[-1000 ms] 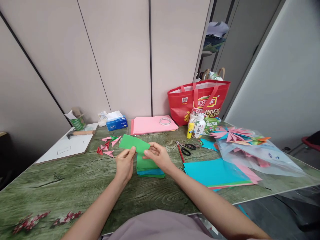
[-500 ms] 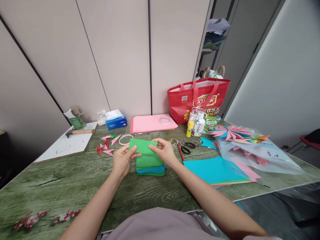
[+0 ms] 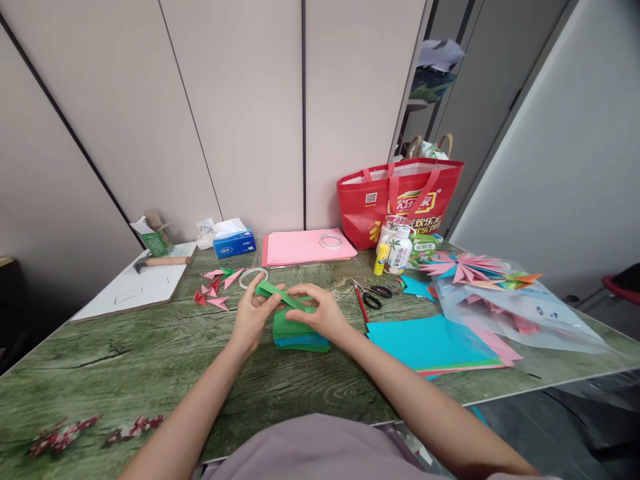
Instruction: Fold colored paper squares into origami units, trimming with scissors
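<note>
Both hands hold one green paper sheet (image 3: 274,293) just above a small stack of green and blue paper (image 3: 300,337) at the middle of the table. My left hand (image 3: 251,315) pinches the sheet's left end. My right hand (image 3: 320,311) grips its right part from above. The sheet looks bent over into a narrow strip, seen nearly edge-on. Several small folded pink and red paper pieces (image 3: 214,288) lie to the left of my hands, next to a clear tape ring (image 3: 253,275).
Scissors (image 3: 373,296) and a red pencil (image 3: 361,304) lie right of the stack. Large cyan sheets (image 3: 430,343), a plastic bag with paper flowers (image 3: 500,293), pink paper (image 3: 305,247), a glue bottle (image 3: 397,252), a red bag (image 3: 400,200), a tissue box (image 3: 234,243) and a whiteboard (image 3: 135,287) surround them.
The green sheet was held up flat to the left, then brought over the stack, and is now bent into a narrow strip between both hands.
</note>
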A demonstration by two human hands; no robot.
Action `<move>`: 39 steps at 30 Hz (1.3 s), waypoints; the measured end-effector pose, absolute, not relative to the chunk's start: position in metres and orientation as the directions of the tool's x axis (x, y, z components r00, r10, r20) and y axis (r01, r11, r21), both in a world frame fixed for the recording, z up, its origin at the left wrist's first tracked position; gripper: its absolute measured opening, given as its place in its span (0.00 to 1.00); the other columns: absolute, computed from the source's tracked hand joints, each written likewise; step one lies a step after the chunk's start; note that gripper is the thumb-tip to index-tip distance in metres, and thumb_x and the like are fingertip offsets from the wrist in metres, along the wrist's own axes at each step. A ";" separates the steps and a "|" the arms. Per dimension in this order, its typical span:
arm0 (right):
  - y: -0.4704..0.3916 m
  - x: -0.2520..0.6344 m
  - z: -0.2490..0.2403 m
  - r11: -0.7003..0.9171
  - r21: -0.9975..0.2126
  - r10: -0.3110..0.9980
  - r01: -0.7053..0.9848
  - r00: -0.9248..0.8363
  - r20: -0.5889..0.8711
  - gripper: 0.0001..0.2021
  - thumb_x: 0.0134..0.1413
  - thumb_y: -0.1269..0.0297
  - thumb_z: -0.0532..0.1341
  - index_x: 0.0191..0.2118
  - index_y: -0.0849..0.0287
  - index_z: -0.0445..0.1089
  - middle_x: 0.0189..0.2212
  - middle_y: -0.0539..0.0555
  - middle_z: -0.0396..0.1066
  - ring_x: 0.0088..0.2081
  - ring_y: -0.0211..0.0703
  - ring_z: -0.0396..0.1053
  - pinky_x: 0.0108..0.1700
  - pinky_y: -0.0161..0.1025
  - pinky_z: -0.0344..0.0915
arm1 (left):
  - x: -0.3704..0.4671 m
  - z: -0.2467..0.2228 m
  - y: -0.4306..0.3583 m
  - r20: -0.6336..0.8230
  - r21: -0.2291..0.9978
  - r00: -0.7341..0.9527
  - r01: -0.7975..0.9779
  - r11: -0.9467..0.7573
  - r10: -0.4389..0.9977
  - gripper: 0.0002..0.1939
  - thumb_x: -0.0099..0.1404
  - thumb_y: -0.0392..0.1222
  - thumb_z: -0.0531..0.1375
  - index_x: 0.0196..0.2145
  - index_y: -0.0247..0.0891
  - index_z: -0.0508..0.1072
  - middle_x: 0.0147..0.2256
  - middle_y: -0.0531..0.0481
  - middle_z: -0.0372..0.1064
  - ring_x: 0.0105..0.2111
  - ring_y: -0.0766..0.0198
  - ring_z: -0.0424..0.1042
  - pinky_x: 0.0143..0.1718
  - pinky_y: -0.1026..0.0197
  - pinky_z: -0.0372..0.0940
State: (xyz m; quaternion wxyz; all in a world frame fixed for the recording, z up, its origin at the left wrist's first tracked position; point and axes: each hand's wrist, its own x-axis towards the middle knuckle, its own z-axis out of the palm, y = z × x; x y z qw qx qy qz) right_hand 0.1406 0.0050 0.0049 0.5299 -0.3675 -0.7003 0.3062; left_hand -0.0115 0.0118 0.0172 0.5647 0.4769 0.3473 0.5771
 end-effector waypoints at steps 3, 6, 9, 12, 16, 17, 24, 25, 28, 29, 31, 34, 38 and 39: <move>0.010 0.140 0.002 0.423 -0.898 0.902 0.121 -0.154 0.403 0.22 0.36 0.58 0.65 0.41 0.58 0.66 0.40 0.56 0.69 0.38 0.43 0.69 0.36 0.38 0.67 | -0.012 0.016 0.013 0.166 0.958 0.111 -0.254 -0.133 0.980 0.36 0.48 0.40 0.64 0.54 0.38 0.55 0.41 0.42 0.71 0.37 0.58 0.71 0.37 0.57 0.67; 0.015 0.141 -0.001 0.371 -0.928 0.923 0.035 -0.129 0.364 0.17 0.42 0.59 0.61 0.40 0.59 0.64 0.39 0.57 0.69 0.38 0.42 0.69 0.37 0.39 0.68 | -0.013 0.016 0.013 0.170 0.971 0.175 -0.200 -0.134 0.970 0.33 0.49 0.42 0.63 0.53 0.37 0.58 0.40 0.42 0.71 0.38 0.58 0.71 0.36 0.59 0.66; 0.015 0.141 0.000 0.380 -0.924 0.916 -0.025 -0.127 0.380 0.16 0.46 0.60 0.58 0.42 0.59 0.62 0.39 0.57 0.69 0.36 0.40 0.69 0.39 0.40 0.67 | -0.014 0.016 0.015 0.178 0.975 0.219 -0.175 -0.141 0.959 0.29 0.50 0.44 0.62 0.50 0.36 0.62 0.38 0.44 0.72 0.36 0.58 0.72 0.34 0.61 0.65; 0.011 0.140 0.000 0.376 -0.926 0.908 -0.035 -0.182 0.376 0.23 0.40 0.60 0.63 0.45 0.56 0.59 0.42 0.57 0.67 0.35 0.39 0.69 0.37 0.39 0.68 | -0.015 0.013 0.017 0.193 0.969 0.168 -0.184 -0.162 0.967 0.27 0.49 0.45 0.63 0.47 0.37 0.65 0.38 0.44 0.73 0.35 0.59 0.72 0.33 0.62 0.65; 0.009 0.139 -0.001 0.365 -0.931 0.906 -0.022 -0.221 0.360 0.32 0.32 0.63 0.67 0.48 0.55 0.57 0.45 0.57 0.64 0.37 0.40 0.67 0.37 0.38 0.67 | -0.015 0.011 0.018 0.213 0.969 0.149 -0.160 -0.189 0.966 0.24 0.50 0.43 0.63 0.45 0.36 0.67 0.37 0.45 0.72 0.35 0.61 0.71 0.34 0.64 0.64; 0.010 0.139 -0.001 0.362 -0.932 0.908 -0.027 -0.214 0.359 0.30 0.34 0.63 0.66 0.48 0.55 0.57 0.44 0.56 0.64 0.37 0.40 0.67 0.38 0.38 0.66 | -0.015 0.011 0.018 0.210 0.971 0.159 -0.151 -0.186 0.965 0.21 0.51 0.44 0.62 0.43 0.35 0.68 0.36 0.45 0.72 0.34 0.62 0.71 0.33 0.64 0.64; 0.020 0.144 -0.001 0.293 -0.944 0.948 -0.155 -0.078 0.307 0.14 0.42 0.63 0.60 0.39 0.60 0.65 0.36 0.53 0.70 0.38 0.41 0.66 0.40 0.38 0.63 | -0.015 0.013 0.017 0.192 0.970 0.169 -0.185 -0.160 0.967 0.17 0.53 0.47 0.59 0.36 0.32 0.73 0.29 0.47 0.72 0.28 0.62 0.70 0.28 0.63 0.64; 0.021 0.145 -0.001 0.264 -0.949 0.955 -0.172 -0.093 0.282 0.14 0.41 0.63 0.61 0.37 0.61 0.66 0.34 0.52 0.70 0.35 0.41 0.67 0.38 0.38 0.64 | -0.015 0.013 0.017 0.207 0.970 0.162 -0.165 -0.180 0.965 0.17 0.53 0.47 0.59 0.37 0.33 0.72 0.29 0.47 0.72 0.29 0.61 0.70 0.29 0.62 0.65; 0.020 0.147 -0.001 0.181 -0.955 0.970 -0.237 -0.120 0.213 0.14 0.37 0.61 0.63 0.33 0.62 0.68 0.28 0.52 0.71 0.28 0.40 0.67 0.32 0.37 0.64 | -0.015 0.014 0.017 0.303 0.951 0.093 -0.098 -0.294 0.948 0.23 0.52 0.44 0.60 0.46 0.36 0.67 0.37 0.45 0.71 0.38 0.59 0.68 0.35 0.62 0.65; 0.019 0.147 -0.001 0.169 -0.951 0.973 -0.258 -0.108 0.202 0.14 0.36 0.61 0.64 0.31 0.62 0.68 0.27 0.51 0.71 0.27 0.40 0.67 0.31 0.37 0.64 | -0.016 0.014 0.017 0.338 0.940 0.066 -0.068 -0.333 0.939 0.25 0.53 0.43 0.60 0.50 0.39 0.64 0.41 0.45 0.69 0.40 0.59 0.67 0.36 0.62 0.65; 0.019 0.148 0.001 0.160 -0.942 0.979 -0.294 -0.076 0.190 0.14 0.32 0.62 0.65 0.30 0.62 0.68 0.26 0.50 0.71 0.25 0.39 0.66 0.29 0.36 0.64 | -0.017 0.014 0.017 0.387 0.921 0.066 0.014 -0.388 0.920 0.25 0.55 0.42 0.57 0.52 0.43 0.62 0.46 0.45 0.65 0.42 0.58 0.66 0.36 0.61 0.65; 0.019 0.150 0.004 0.114 -0.940 0.989 -0.322 -0.057 0.139 0.14 0.29 0.64 0.65 0.29 0.62 0.67 0.21 0.49 0.69 0.21 0.38 0.65 0.25 0.36 0.63 | -0.019 0.015 0.015 0.440 0.868 0.236 0.135 -0.478 0.866 0.17 0.60 0.39 0.50 0.46 0.43 0.68 0.48 0.46 0.62 0.43 0.58 0.66 0.40 0.57 0.65; 0.020 0.154 0.004 0.113 -0.965 0.993 -0.238 0.014 0.113 0.14 0.27 0.65 0.65 0.28 0.63 0.67 0.19 0.49 0.68 0.20 0.37 0.63 0.23 0.35 0.62 | -0.020 0.018 0.010 0.534 0.686 0.400 0.311 -0.658 0.745 0.24 0.58 0.32 0.49 0.52 0.45 0.61 0.54 0.46 0.55 0.53 0.57 0.55 0.52 0.53 0.53; 0.021 0.155 0.004 0.132 -0.970 0.991 -0.204 0.042 0.126 0.14 0.27 0.65 0.64 0.27 0.63 0.67 0.20 0.49 0.69 0.20 0.36 0.63 0.23 0.34 0.61 | -0.020 0.019 0.008 0.532 0.641 0.437 0.351 -0.682 0.725 0.25 0.58 0.31 0.50 0.53 0.45 0.59 0.55 0.46 0.52 0.54 0.57 0.53 0.53 0.52 0.50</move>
